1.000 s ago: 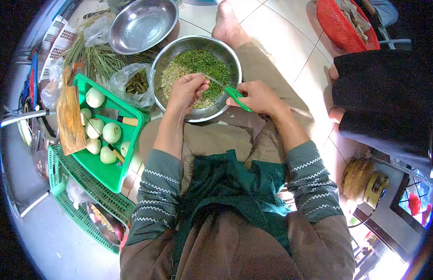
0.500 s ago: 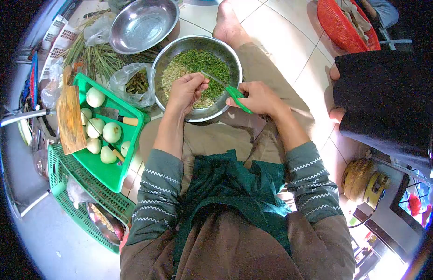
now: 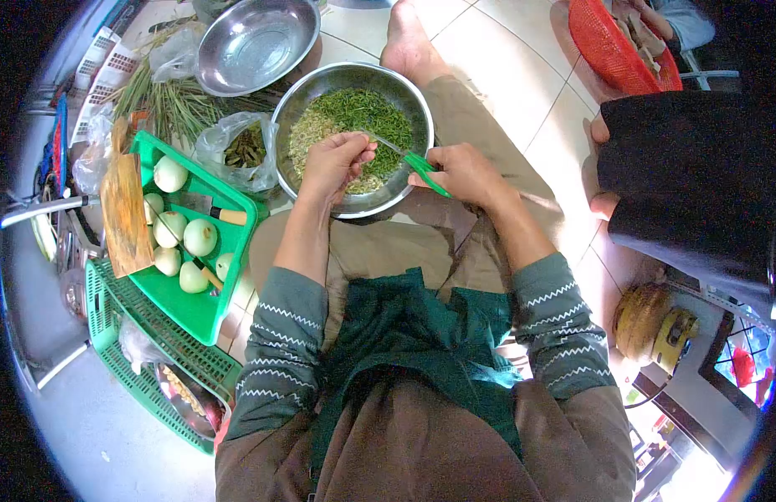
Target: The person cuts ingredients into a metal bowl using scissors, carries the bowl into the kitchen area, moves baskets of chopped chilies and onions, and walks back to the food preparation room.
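Note:
My right hand (image 3: 467, 176) grips a pair of green-handled scissors (image 3: 423, 173), whose blades point left over a steel bowl (image 3: 425, 125). The bowl holds finely chopped green herbs (image 3: 375, 117) and a paler chopped heap (image 3: 314, 125). Above the pale heap, my left hand (image 3: 336, 163) is closed in a pinch close to the scissor tips. Whatever its fingers hold is too small to make out.
A green tray (image 3: 183, 311) with peeled onions (image 3: 200, 238) and knives lies at left, beside a wooden board (image 3: 126, 209). Behind are a plastic bag (image 3: 212, 146) and another steel bowl (image 3: 258, 46). Another person's hand (image 3: 653, 17) is at a red basket (image 3: 601, 50).
The scissor handles have come closer together, and the blades look more closed. My left hand has barely moved. The other person's hand now shows at the red basket.

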